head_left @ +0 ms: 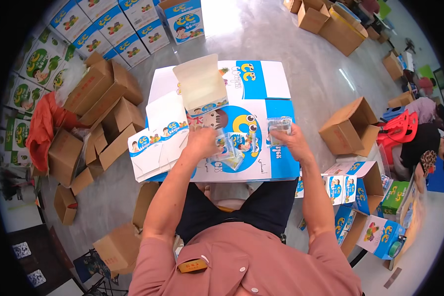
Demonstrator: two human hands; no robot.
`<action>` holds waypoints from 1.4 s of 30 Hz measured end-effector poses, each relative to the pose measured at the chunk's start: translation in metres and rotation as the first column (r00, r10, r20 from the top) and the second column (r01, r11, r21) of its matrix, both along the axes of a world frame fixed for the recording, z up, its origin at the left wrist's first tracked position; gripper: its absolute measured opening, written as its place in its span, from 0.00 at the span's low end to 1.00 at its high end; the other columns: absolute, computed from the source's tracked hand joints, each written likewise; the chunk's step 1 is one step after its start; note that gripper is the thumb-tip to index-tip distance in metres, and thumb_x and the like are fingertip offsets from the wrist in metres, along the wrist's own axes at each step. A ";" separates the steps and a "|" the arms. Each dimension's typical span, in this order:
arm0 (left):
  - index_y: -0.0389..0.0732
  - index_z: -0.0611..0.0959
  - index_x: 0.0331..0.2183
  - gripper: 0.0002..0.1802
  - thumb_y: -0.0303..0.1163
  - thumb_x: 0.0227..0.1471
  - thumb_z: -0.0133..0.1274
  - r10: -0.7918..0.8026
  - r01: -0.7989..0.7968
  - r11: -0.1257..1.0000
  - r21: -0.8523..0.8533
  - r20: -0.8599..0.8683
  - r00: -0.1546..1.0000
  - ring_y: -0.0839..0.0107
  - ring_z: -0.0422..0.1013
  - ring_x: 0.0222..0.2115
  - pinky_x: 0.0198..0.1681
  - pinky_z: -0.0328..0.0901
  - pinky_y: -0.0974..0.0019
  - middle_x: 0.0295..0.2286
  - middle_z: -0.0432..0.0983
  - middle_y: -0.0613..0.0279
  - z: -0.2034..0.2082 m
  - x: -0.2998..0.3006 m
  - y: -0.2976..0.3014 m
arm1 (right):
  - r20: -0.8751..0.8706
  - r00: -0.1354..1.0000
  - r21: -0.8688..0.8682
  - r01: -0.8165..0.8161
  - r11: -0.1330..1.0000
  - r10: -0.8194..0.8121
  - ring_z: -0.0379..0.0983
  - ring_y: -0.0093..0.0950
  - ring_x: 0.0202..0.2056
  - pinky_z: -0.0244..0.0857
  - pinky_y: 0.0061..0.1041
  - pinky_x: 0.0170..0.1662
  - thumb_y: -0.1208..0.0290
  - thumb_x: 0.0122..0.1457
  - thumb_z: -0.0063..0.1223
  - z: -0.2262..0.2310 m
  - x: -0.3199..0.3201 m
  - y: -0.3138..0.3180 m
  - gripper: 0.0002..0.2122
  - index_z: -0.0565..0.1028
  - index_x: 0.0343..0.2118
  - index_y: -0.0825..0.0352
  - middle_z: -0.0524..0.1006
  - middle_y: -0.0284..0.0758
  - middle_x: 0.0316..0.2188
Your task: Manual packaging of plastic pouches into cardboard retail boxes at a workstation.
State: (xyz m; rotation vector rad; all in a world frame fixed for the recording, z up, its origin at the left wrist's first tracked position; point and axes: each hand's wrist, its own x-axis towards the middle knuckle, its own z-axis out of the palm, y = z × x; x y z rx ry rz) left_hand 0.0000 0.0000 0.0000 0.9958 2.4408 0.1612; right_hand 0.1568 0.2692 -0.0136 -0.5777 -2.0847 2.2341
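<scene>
My left hand (pixel 204 143) is closed on clear plastic packets (pixel 227 144) with blue and white print, low over the work surface. A yellowish packet (pixel 236 162) lies just below them. To the right, my right hand (pixel 293 142) grips another clear packet (pixel 279 127) between thumb and fingers. Beyond my left hand stands a small white display box (pixel 202 81), its lid up and its front edge printed blue. White folded cartons (pixel 158 163) lie overlapping at the left edge. Beneath everything is a large printed cardboard carton (pixel 276 108) serving as a tabletop.
Opened brown boxes (pixel 106 133) and an orange-red cloth (pixel 49 123) lie to the left. Printed cartons (pixel 116 29) are stacked at the back left. On the right are a brown box (pixel 350 126), a red plastic chair (pixel 399 126) and a blue-and-white carton (pixel 377 237) with green tape.
</scene>
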 end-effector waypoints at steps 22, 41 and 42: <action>0.42 0.87 0.35 0.14 0.27 0.41 0.67 -0.201 0.195 0.954 0.230 0.004 0.980 0.56 0.72 0.48 0.53 0.67 0.56 0.45 0.76 0.54 0.075 0.043 -0.011 | 0.346 0.900 0.878 -0.410 0.247 0.264 0.77 0.43 0.46 0.72 0.38 0.49 0.69 0.48 0.66 -0.012 -0.066 -0.063 0.22 0.76 0.47 0.68 0.79 0.48 0.45; 0.39 0.78 0.32 0.16 0.19 0.36 0.63 -0.070 0.145 0.842 0.520 -0.160 0.985 0.52 0.72 0.42 0.46 0.67 0.53 0.36 0.76 0.54 0.007 0.068 -0.043 | 0.223 0.942 0.175 -0.293 0.940 0.252 0.79 0.28 0.41 0.71 0.26 0.46 0.72 0.47 0.68 0.042 0.001 -0.054 0.18 0.80 0.43 0.68 0.83 0.37 0.40; 0.39 0.78 0.32 0.17 0.19 0.35 0.63 -0.046 0.122 0.809 0.576 -0.145 0.988 0.52 0.72 0.40 0.45 0.67 0.54 0.34 0.76 0.54 0.001 0.069 -0.047 | 0.219 0.940 0.174 -0.300 0.938 0.260 0.79 0.28 0.41 0.71 0.26 0.46 0.72 0.47 0.68 0.041 -0.002 -0.060 0.18 0.80 0.43 0.68 0.83 0.37 0.40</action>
